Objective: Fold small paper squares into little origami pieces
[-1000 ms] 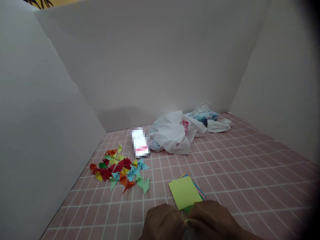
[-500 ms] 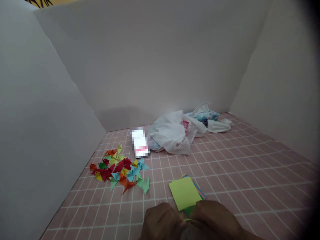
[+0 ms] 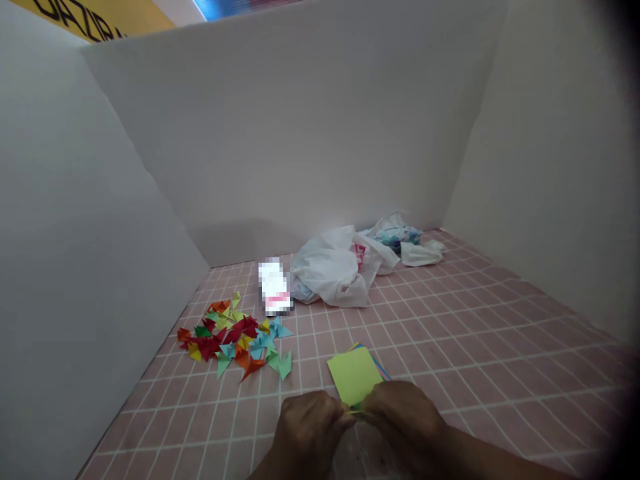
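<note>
Between my two hands is a small piece of yellow-green paper [image 3: 355, 411], seen nearly edge-on. My left hand [image 3: 311, 427] pinches its left end, and my right hand [image 3: 404, 417] pinches the other end, with the fingertips close together. How the paper is folded is mostly hidden by my fingers. Just beyond my hands lies a stack of square coloured paper sheets [image 3: 355, 376], yellow-green on top, with blue, pink and green edges showing. Off to the left, several folded paper cranes [image 3: 240, 337] in red, orange, yellow, green and light blue lie in a loose heap.
A phone [image 3: 275, 287], its screen lit and blurred, lies behind the cranes. Beside it are a crumpled white plastic bag [image 3: 333, 267] and a bluish patterned bundle with white cloth [image 3: 423, 253]. White panels [image 3: 300, 133] enclose the pink tiled-pattern surface [image 3: 450, 333] at back and sides.
The camera view has tilted and shifted, showing more beyond the back panel. Both my hands appear slightly higher and still pinch the yellow-green paper. The cranes, stack and phone stay in place.
</note>
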Action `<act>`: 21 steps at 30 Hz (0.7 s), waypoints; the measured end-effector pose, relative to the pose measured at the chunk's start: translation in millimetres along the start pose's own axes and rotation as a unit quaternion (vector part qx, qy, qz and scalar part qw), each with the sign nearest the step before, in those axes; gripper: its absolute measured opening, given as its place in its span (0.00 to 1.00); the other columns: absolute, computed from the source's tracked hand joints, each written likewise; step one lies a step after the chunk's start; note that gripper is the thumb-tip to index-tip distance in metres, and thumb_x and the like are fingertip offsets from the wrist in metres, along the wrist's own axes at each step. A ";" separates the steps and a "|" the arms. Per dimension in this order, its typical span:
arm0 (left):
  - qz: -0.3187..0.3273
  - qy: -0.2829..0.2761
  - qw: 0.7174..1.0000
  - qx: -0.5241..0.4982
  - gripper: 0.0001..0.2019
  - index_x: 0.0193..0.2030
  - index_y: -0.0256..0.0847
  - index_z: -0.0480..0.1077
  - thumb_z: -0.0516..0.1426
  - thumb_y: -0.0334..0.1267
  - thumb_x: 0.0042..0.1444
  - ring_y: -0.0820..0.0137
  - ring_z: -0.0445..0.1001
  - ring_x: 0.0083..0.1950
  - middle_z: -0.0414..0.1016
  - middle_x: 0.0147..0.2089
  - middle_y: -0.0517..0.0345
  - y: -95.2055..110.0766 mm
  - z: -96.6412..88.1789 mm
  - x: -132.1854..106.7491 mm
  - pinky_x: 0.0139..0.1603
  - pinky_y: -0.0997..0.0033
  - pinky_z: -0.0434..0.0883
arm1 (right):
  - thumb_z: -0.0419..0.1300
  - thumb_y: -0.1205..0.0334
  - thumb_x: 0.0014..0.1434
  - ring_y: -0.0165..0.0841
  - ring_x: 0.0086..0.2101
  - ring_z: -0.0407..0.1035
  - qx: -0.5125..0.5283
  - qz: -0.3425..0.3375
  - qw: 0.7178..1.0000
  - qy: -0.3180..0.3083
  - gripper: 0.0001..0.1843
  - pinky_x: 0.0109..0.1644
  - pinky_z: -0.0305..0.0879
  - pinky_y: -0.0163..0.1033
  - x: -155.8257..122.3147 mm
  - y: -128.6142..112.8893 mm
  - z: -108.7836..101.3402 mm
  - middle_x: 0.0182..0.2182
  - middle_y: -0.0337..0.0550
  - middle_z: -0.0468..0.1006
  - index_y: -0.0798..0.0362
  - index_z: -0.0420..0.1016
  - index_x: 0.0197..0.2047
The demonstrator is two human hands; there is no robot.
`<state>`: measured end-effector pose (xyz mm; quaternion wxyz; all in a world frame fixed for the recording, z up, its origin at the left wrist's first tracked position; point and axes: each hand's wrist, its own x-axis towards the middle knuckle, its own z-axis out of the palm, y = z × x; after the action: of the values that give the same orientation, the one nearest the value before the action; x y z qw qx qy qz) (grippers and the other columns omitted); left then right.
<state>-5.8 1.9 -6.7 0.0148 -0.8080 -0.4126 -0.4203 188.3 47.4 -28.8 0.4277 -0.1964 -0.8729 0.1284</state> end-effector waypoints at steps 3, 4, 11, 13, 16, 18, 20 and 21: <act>-0.014 -0.008 1.000 -0.007 0.18 0.30 0.40 0.68 0.46 0.38 0.71 0.73 0.73 0.21 0.74 0.21 0.60 -0.5 3.3 -3.7 0.25 0.75 0.65 | 0.43 0.65 0.72 0.30 0.23 0.66 -0.005 -0.008 1.000 0.010 0.18 0.31 0.58 0.36 1.5 -0.2 0.3 0.22 0.40 0.74 0.52 0.70 0.34; -0.013 -0.008 1.000 -0.008 0.18 0.30 0.40 0.68 0.46 0.37 0.71 0.73 0.73 0.21 0.73 0.21 0.60 -0.5 4.1 -4.4 0.25 0.75 0.65 | 0.43 0.65 0.71 0.30 0.24 0.67 -0.005 -0.007 1.000 0.010 0.18 0.31 0.59 0.36 0.8 0.1 0.7 0.22 0.40 0.74 0.52 0.70 0.34; -0.009 -0.008 0.996 -0.087 0.16 0.32 0.40 0.69 0.46 0.36 0.70 0.72 0.72 0.22 0.73 0.22 0.59 -3.2 -5.4 -1.1 0.26 0.75 0.66 | 0.48 0.63 0.69 0.30 0.26 0.68 0.073 0.063 0.995 -0.007 0.14 0.32 0.60 0.35 -3.7 5.0 -2.1 0.24 0.42 0.75 0.53 0.71 0.34; -0.072 0.011 0.988 -0.138 0.15 0.40 0.39 0.71 0.45 0.36 0.71 0.73 0.73 0.24 0.75 0.26 0.58 -7.5 -6.2 -2.5 0.26 0.76 0.68 | 0.52 0.57 0.68 0.30 0.25 0.66 0.174 0.166 0.970 -0.026 0.15 0.30 0.60 0.34 -2.2 6.2 -1.1 0.23 0.41 0.73 0.53 0.70 0.31; -0.113 0.044 0.978 -0.167 0.11 0.49 0.41 0.71 0.48 0.35 0.69 0.73 0.74 0.25 0.75 0.27 0.58 -13.3 -0.4 -9.9 0.27 0.77 0.71 | 0.59 0.40 0.60 0.26 0.17 0.58 0.456 0.376 0.802 -0.088 0.23 0.22 0.54 0.31 -0.2 6.1 6.7 0.16 0.33 0.64 0.51 0.63 0.28; -0.070 -0.002 0.984 -0.163 0.09 0.45 0.42 0.75 0.54 0.40 0.66 0.70 0.78 0.29 0.79 0.30 0.55 -14.2 5.9 -17.5 0.29 0.76 0.73 | 0.64 0.33 0.49 0.24 0.16 0.54 0.564 0.435 0.692 -0.117 0.30 0.21 0.54 0.30 1.3 4.6 12.7 0.14 0.30 0.59 0.51 0.59 0.26; -0.086 -0.107 0.973 -0.184 0.10 0.42 0.43 0.78 0.59 0.45 0.62 0.69 0.79 0.29 0.81 0.32 0.55 -13.1 13.4 -25.5 0.27 0.76 0.72 | 0.71 0.37 0.41 0.23 0.18 0.56 0.562 0.441 0.673 -0.190 0.32 0.22 0.53 0.29 4.7 2.5 15.8 0.17 0.31 0.60 0.52 0.59 0.23; -0.099 -0.125 0.969 -0.188 0.10 0.37 0.42 0.78 0.59 0.45 0.62 0.71 0.77 0.26 0.80 0.28 0.58 -12.3 18.3 -29.3 0.22 0.79 0.70 | 0.71 0.36 0.41 0.23 0.18 0.56 0.551 0.438 0.677 -0.216 0.32 0.22 0.51 0.29 7.4 1.3 15.7 0.18 0.32 0.60 0.52 0.59 0.21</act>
<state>-10.9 -2.3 -42.7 -0.2306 -0.7978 -0.4023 -0.3854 171.9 51.1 -33.6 0.1528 -0.2513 -0.5266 0.7976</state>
